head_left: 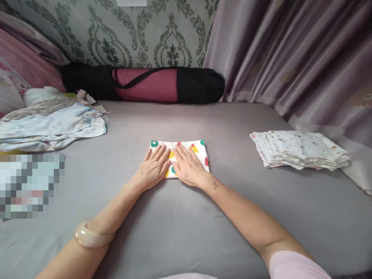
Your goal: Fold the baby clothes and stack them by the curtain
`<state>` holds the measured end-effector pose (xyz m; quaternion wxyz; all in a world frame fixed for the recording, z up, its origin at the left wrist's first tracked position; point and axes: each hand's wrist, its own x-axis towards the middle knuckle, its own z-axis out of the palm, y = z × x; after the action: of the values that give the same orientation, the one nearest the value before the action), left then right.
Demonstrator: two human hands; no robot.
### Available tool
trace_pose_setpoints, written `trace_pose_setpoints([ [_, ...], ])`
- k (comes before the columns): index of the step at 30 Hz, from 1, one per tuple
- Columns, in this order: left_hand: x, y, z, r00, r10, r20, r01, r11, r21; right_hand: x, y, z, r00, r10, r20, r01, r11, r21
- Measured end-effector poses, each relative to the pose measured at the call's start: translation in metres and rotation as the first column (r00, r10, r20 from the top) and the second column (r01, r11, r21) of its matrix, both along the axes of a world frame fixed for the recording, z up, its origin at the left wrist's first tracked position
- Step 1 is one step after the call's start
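Lying on grey sheet (232, 126), long axis L–R, folded cloth (171, 158) is covered approx. equally: L half by L hand (155, 164), R half by R hand (187, 166); both laid flat, fingers extended, nothing gripped.

White cloth (201, 155), colourful print, folded rectangle, lying flat

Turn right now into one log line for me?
left hand: flat on patterned cloth; right hand: same; cloth: folded, on grey sheet; right side: folded stack
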<state>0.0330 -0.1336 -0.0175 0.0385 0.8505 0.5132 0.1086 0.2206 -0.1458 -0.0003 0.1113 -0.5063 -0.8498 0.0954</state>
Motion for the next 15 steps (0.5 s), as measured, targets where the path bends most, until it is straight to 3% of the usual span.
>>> trace_pose_setpoints([
  [5, -0.004, 0.001, -0.001, 0.997, 0.067, -0.039, -0.066, 0.998, 0.025, 0.008, 0.004, -0.003, 0.995, -0.104, 0.001, 0.104, 0.994, 0.032],
  [9, -0.01, 0.004, -0.003, 0.993, 0.112, -0.039, -0.115, 0.991, -0.073, 0.013, 0.006, -0.003, 0.985, -0.169, 0.026, 0.17, 0.984, -0.053],
  [12, -0.015, 0.009, -0.007, 0.987, 0.149, 0.054, -0.147, 0.988, -0.042, 0.017, 0.01, 0.003, 0.988, -0.157, -0.001, 0.156, 0.984, -0.087],
  [15, -0.023, 0.013, -0.008, 0.933, 0.28, 0.225, -0.299, 0.952, 0.058, 0.029, 0.019, 0.016, 0.957, -0.281, -0.074, 0.28, 0.96, -0.028],
])
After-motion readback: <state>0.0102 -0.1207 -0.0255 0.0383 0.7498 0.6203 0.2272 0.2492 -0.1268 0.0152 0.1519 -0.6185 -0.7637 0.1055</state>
